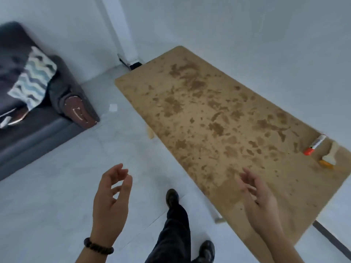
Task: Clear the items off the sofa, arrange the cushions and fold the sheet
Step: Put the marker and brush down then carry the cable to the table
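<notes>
A stained wooden table [209, 114] fills the right side, and well apart at the left stands the dark grey sofa [38, 133], where a wavy-patterned cushion [34, 78] leans tilted beside the armrest, with blurred pale items on the seat at the frame's edge. The left hand [110, 202] hovers over the floor and the right hand [262, 202] over the table's near end, both with fingers loosely curled and holding nothing. At the table's right edge an orange-capped tube [315, 147] lies just beside a small brush [329, 154].
</notes>
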A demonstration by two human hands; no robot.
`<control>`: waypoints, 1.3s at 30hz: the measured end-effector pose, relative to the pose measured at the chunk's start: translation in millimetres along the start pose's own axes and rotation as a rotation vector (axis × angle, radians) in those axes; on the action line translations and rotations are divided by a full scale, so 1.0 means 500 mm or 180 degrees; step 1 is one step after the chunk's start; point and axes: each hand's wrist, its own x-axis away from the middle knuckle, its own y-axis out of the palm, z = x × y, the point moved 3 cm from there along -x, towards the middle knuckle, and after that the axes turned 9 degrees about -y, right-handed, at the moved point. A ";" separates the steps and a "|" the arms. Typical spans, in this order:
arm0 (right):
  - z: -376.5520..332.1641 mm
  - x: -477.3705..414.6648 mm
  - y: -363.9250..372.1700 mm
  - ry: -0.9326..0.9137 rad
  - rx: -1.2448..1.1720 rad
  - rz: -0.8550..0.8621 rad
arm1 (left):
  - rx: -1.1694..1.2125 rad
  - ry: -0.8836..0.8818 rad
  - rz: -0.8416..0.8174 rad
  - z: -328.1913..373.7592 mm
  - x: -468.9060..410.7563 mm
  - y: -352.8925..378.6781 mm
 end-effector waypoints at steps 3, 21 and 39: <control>-0.070 0.004 0.136 -0.0202 -0.0151 -0.0609 | 0.0072 -0.0359 0.0663 -0.074 0.050 -0.163; -0.477 0.146 1.034 -0.1727 0.0191 -0.2883 | 0.1159 -0.1739 0.3120 -0.550 0.056 -0.782; -0.778 -0.034 1.847 -0.1600 -0.0073 -0.2765 | 0.0690 -0.1657 0.2662 -0.708 -0.671 -1.281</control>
